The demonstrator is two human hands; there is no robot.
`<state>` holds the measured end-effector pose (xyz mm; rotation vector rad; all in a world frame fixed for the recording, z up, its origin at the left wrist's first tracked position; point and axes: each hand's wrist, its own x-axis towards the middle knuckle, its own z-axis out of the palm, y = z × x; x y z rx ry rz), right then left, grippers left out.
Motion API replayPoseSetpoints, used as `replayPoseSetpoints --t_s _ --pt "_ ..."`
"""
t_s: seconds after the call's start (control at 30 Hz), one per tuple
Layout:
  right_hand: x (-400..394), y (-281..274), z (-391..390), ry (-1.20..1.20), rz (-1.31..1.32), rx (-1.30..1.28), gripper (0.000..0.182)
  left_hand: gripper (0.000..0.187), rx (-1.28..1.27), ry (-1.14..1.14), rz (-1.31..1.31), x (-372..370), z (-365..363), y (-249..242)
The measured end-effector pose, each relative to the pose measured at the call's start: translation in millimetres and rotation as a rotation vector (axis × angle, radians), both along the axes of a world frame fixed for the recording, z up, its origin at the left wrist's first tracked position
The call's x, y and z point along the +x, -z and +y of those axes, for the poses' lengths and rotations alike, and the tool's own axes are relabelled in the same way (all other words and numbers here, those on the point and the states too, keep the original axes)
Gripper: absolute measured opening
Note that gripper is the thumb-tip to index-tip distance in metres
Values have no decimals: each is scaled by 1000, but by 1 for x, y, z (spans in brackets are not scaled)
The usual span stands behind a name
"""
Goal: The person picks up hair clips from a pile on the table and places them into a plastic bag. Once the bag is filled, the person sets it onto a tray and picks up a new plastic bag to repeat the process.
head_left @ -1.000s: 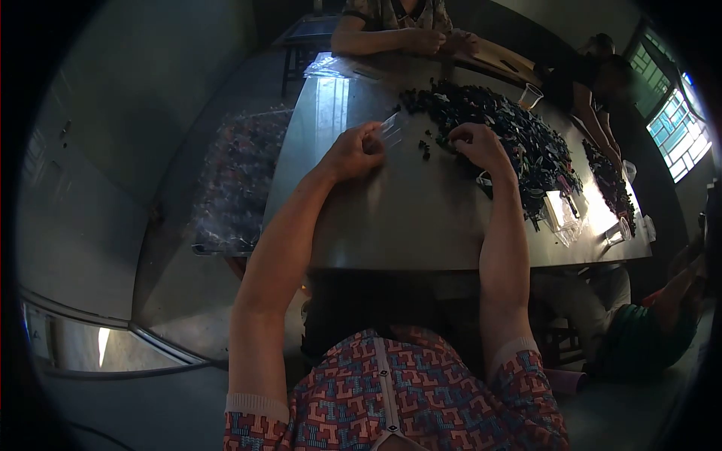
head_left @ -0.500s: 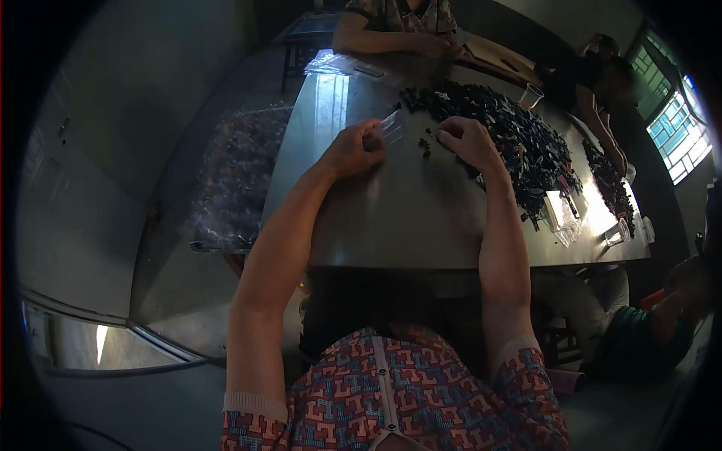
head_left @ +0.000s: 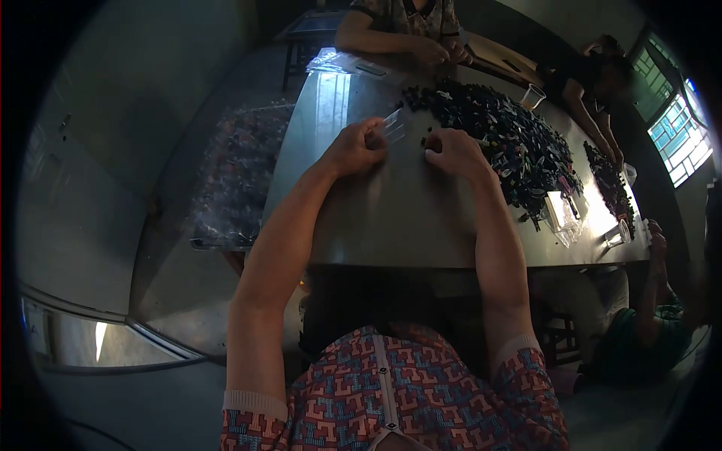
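Observation:
Over the metal table (head_left: 361, 218), my left hand (head_left: 359, 146) is closed on a small clear plastic bag (head_left: 392, 126), whose edge catches the light. A short distance to its right, my right hand (head_left: 453, 152) has its fingers curled together and pointing down at the tabletop. Tiny dark pieces (head_left: 427, 141) show by its fingertips; whether any are pinched is hidden. Beyond and to the right of that hand spreads a large heap of small dark parts (head_left: 519, 139).
Clear bags (head_left: 331, 62) lie at the table's far left corner. A plastic cup (head_left: 532, 96) stands behind the heap, another cup (head_left: 617, 234) near the right edge beside a white packet (head_left: 560, 214). Co-workers sit across and to the right. Bagged goods (head_left: 241, 173) lie left of the table.
My right hand has moved slightly left and toward me, over the few small pieces that lay apart from the heap. My left hand stays nearly still with the bag.

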<state>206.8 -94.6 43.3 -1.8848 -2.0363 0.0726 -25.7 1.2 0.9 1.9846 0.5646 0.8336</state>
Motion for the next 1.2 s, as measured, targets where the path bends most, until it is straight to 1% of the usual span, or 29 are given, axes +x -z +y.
replayPoseSetpoints --t_s 0.03,0.1,0.13,0.2,0.23,0.3,0.33,0.4,0.43,0.53,0.6,0.63,0.7,0.73,0.8,0.83,0.9,0.93,1.0,1.13,1.2 --pt "-3 -5 -1 -4 0 1 29 53 1 -4 0 -1 -1 -2" --pt "-12 -17 -4 -118 324 169 23 54 105 -28 85 -1 -4 -6" --pt "-19 -23 -6 -121 324 168 23 54 104 -32 85 -1 -5 -5" --pt "-38 -28 -9 -170 483 265 21 53 70 -66 48 1 -7 -5" --pt "-43 -26 -8 -169 484 268 21 53 73 -65 49 0 -9 -6" --pt "-52 -20 -5 -211 399 421 21 52 135 -94 127 0 -12 -9" --pt "-56 -17 -4 -206 397 423 21 52 136 -88 126 1 -13 -10" --pt "-62 -14 -4 -146 242 462 23 50 162 -89 129 1 -11 -10" --pt "-65 -13 -4 -139 240 464 23 50 164 -82 128 1 -10 -7" --pt "-67 -12 -4 -148 271 475 22 50 223 -104 103 3 -12 -10" --pt "-65 -14 -4 -183 428 479 20 51 102 -86 178 0 -16 -17" --pt "-59 -14 -2 -181 426 482 20 51 105 -83 177 0 -14 -14" --pt "-33 -16 2 -49 521 518 20 52 70 -54 68 2 -8 -4" --pt "-17 -25 -1 98 444 460 21 52 75 -51 63 1 -6 -5" --pt "28 -23 1 317 158 322 20 56 101 -44 104 -1 -6 -6" --pt "46 -20 -3 318 152 328 20 56 106 -43 98 -1 -6 -6" --pt "71 -10 -5 463 -45 60 18 56 30 -22 88 -1 -6 -6" --pt "79 -1 -4 460 -50 61 18 56 31 -25 82 0 -6 -6" --pt "85 16 -6 456 -192 214 18 56 -8 -7 55 0 -6 -5" --pt "87 20 -8 448 -101 254 19 57 21 -11 46 -1 -3 -1" --pt "87 13 -11 412 105 201 19 58 12 4 43 -1 -2 -1"
